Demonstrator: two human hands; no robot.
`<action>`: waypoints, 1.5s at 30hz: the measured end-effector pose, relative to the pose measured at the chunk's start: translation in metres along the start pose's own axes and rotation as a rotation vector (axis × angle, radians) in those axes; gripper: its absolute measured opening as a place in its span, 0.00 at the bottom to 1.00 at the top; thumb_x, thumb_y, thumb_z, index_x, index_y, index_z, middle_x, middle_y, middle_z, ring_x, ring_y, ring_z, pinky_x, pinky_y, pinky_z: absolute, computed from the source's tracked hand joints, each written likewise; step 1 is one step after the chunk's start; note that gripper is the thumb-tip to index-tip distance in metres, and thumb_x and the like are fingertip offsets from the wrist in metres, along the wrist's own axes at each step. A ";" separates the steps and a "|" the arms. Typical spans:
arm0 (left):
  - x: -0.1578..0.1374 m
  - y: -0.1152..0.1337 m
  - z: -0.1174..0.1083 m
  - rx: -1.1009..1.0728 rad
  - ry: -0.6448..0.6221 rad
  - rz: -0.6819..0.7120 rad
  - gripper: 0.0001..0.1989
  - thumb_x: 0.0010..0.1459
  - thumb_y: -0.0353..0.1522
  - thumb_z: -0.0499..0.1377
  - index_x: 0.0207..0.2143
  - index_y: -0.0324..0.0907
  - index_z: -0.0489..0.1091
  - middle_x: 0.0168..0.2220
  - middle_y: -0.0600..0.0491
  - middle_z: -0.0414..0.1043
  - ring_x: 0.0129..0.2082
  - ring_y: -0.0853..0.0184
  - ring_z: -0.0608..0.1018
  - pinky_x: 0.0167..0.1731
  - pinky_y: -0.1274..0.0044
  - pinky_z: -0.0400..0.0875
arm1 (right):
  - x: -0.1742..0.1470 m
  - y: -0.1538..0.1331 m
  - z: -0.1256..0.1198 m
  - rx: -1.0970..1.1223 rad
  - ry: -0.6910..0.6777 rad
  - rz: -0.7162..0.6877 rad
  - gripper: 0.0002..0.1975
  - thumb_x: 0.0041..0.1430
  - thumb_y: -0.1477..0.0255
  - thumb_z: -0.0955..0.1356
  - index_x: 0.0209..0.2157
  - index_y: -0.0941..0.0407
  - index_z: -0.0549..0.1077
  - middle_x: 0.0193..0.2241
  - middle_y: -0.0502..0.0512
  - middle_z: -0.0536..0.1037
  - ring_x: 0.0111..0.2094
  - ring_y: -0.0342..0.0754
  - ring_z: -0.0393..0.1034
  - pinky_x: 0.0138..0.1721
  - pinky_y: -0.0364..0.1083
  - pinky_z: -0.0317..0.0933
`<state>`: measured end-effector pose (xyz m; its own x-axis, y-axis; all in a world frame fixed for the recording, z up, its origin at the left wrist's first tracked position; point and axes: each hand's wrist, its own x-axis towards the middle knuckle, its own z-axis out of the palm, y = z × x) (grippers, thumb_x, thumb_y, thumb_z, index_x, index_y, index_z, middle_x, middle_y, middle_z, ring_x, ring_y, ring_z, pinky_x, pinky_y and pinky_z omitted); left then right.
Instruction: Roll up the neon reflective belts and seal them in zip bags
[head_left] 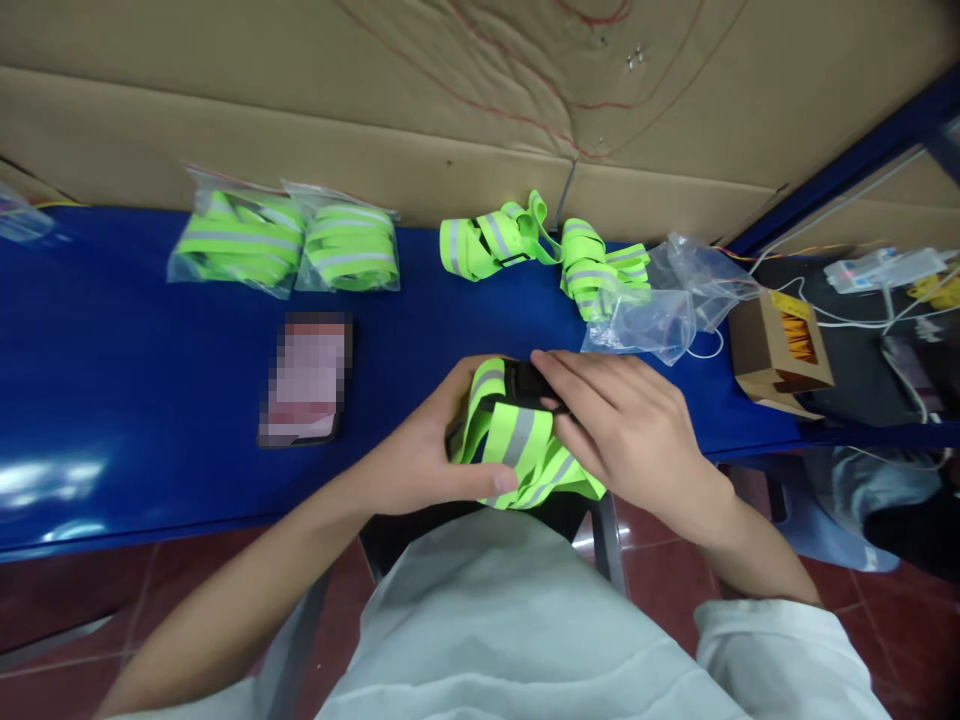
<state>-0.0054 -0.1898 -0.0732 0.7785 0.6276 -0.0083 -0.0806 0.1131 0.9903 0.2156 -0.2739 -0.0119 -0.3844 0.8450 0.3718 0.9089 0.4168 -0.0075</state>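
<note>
Close to my body, a neon yellow-green reflective strap (pixel 517 435) with grey stripes and a black buckle (pixel 527 382) is bunched in loops at the table's front edge. My left hand (pixel 431 450) wraps round its left side, thumb lying across the front of the band. From the right, my right hand (pixel 634 425) closes over the strap, its fingertips on the black buckle part. Loose folds hang below and between the two hands. Some fingers of my left hand are hidden behind the strap.
On the blue table (pixel 187 370) lie a phone (pixel 304 380), two bagged straps (pixel 240 240), two unbagged rolled straps (pixel 491 240) and clear plastic bags (pixel 652 320). A small cardboard box (pixel 776 350) stands at the right near cables. A cardboard-covered wall (pixel 300 120) rises behind.
</note>
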 end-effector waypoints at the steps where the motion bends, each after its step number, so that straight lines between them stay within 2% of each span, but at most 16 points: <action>1: 0.001 -0.001 0.002 0.039 0.037 -0.009 0.44 0.47 0.41 0.77 0.62 0.47 0.60 0.58 0.47 0.70 0.55 0.59 0.76 0.51 0.74 0.73 | 0.002 0.001 -0.001 -0.006 -0.007 0.007 0.20 0.73 0.70 0.64 0.59 0.64 0.75 0.52 0.63 0.83 0.49 0.58 0.81 0.48 0.55 0.74; 2: 0.003 -0.003 0.005 0.078 0.069 -0.019 0.47 0.45 0.41 0.78 0.63 0.47 0.60 0.61 0.46 0.69 0.57 0.57 0.74 0.54 0.71 0.72 | 0.004 0.001 -0.002 0.008 -0.017 0.014 0.20 0.73 0.70 0.64 0.59 0.64 0.75 0.52 0.63 0.83 0.49 0.58 0.81 0.48 0.55 0.75; 4: 0.007 -0.005 0.012 0.122 0.090 -0.029 0.44 0.44 0.42 0.78 0.60 0.44 0.63 0.60 0.46 0.70 0.57 0.54 0.74 0.55 0.68 0.72 | 0.008 0.002 -0.002 0.084 -0.036 0.030 0.20 0.74 0.70 0.63 0.60 0.64 0.75 0.54 0.63 0.82 0.51 0.57 0.80 0.51 0.55 0.75; 8: 0.014 -0.008 0.029 0.019 0.042 -0.047 0.24 0.53 0.42 0.73 0.47 0.40 0.72 0.44 0.49 0.77 0.44 0.59 0.78 0.45 0.70 0.75 | 0.013 0.000 0.000 0.242 -0.022 0.099 0.20 0.73 0.72 0.62 0.60 0.65 0.75 0.56 0.63 0.81 0.56 0.54 0.79 0.57 0.52 0.75; 10: 0.019 -0.010 0.033 -0.048 0.021 -0.029 0.20 0.56 0.41 0.71 0.45 0.40 0.73 0.41 0.50 0.77 0.42 0.61 0.79 0.43 0.71 0.75 | 0.014 -0.002 0.001 0.268 -0.006 0.145 0.20 0.73 0.73 0.62 0.59 0.63 0.76 0.57 0.62 0.81 0.57 0.53 0.79 0.58 0.51 0.74; 14: 0.030 -0.018 0.031 -0.119 0.003 0.029 0.23 0.50 0.39 0.75 0.45 0.40 0.75 0.44 0.49 0.79 0.47 0.59 0.79 0.49 0.70 0.74 | 0.015 -0.005 -0.001 0.359 -0.030 0.171 0.20 0.72 0.74 0.62 0.59 0.62 0.76 0.59 0.60 0.80 0.60 0.50 0.77 0.61 0.48 0.72; 18: 0.036 -0.024 0.029 -0.225 -0.102 -0.089 0.23 0.49 0.40 0.75 0.44 0.39 0.77 0.42 0.48 0.80 0.45 0.58 0.81 0.47 0.69 0.75 | 0.018 -0.005 -0.007 0.375 -0.066 0.186 0.19 0.72 0.74 0.62 0.58 0.62 0.77 0.58 0.60 0.80 0.59 0.51 0.77 0.60 0.48 0.72; 20: 0.036 -0.024 0.032 -0.276 -0.118 -0.144 0.23 0.48 0.40 0.76 0.44 0.38 0.78 0.42 0.48 0.81 0.44 0.58 0.81 0.46 0.69 0.76 | 0.020 -0.003 -0.010 0.352 -0.109 0.201 0.19 0.72 0.74 0.62 0.56 0.59 0.79 0.56 0.58 0.82 0.55 0.52 0.80 0.56 0.49 0.75; 24: 0.032 -0.025 0.042 -0.360 -0.144 -0.158 0.27 0.43 0.39 0.79 0.44 0.39 0.78 0.44 0.49 0.82 0.46 0.57 0.82 0.47 0.70 0.77 | 0.022 0.000 -0.015 0.313 -0.160 0.191 0.17 0.71 0.75 0.63 0.51 0.56 0.82 0.45 0.55 0.87 0.42 0.52 0.85 0.41 0.47 0.77; 27: 0.026 -0.030 0.049 -0.479 -0.263 -0.236 0.28 0.42 0.38 0.79 0.45 0.40 0.78 0.44 0.47 0.82 0.46 0.57 0.83 0.46 0.68 0.78 | 0.020 0.000 -0.016 0.322 -0.142 0.182 0.18 0.71 0.75 0.62 0.54 0.56 0.80 0.49 0.55 0.86 0.46 0.51 0.84 0.45 0.47 0.77; 29: 0.021 -0.033 0.052 -0.543 -0.292 -0.295 0.28 0.44 0.37 0.78 0.48 0.40 0.78 0.46 0.46 0.83 0.46 0.56 0.83 0.46 0.67 0.79 | 0.017 0.000 -0.016 0.305 -0.124 0.173 0.18 0.72 0.75 0.62 0.56 0.56 0.79 0.53 0.55 0.84 0.50 0.51 0.83 0.49 0.48 0.77; 32: 0.015 -0.037 0.054 -0.605 -0.217 -0.343 0.29 0.45 0.34 0.78 0.50 0.41 0.78 0.47 0.47 0.83 0.47 0.56 0.83 0.49 0.66 0.78 | 0.012 0.002 -0.013 0.244 -0.091 0.139 0.18 0.73 0.75 0.61 0.56 0.56 0.78 0.53 0.56 0.84 0.50 0.51 0.83 0.49 0.48 0.78; 35: 0.012 -0.038 0.058 -0.665 -0.150 -0.374 0.26 0.45 0.34 0.77 0.48 0.40 0.79 0.44 0.47 0.83 0.45 0.55 0.83 0.49 0.65 0.78 | 0.009 0.004 -0.006 0.222 -0.040 0.107 0.18 0.73 0.75 0.61 0.56 0.57 0.78 0.52 0.56 0.84 0.50 0.50 0.83 0.51 0.48 0.77; 41: 0.016 -0.037 0.078 -0.641 -0.031 -0.306 0.28 0.38 0.34 0.80 0.42 0.40 0.76 0.39 0.51 0.80 0.42 0.59 0.81 0.45 0.69 0.76 | 0.005 -0.001 0.022 0.243 0.188 0.068 0.20 0.70 0.79 0.61 0.56 0.59 0.77 0.53 0.56 0.84 0.54 0.48 0.81 0.56 0.45 0.75; 45: 0.018 -0.043 0.086 -0.557 0.076 -0.327 0.28 0.38 0.34 0.80 0.41 0.40 0.75 0.41 0.50 0.80 0.46 0.56 0.80 0.50 0.66 0.74 | 0.002 -0.003 0.032 0.172 0.163 0.067 0.20 0.69 0.79 0.61 0.56 0.57 0.78 0.53 0.56 0.84 0.55 0.50 0.80 0.58 0.48 0.74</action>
<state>0.0658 -0.2491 -0.1044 0.7729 0.5434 -0.3275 -0.1732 0.6772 0.7151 0.2071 -0.2626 -0.0406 -0.2809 0.8133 0.5096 0.8854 0.4245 -0.1895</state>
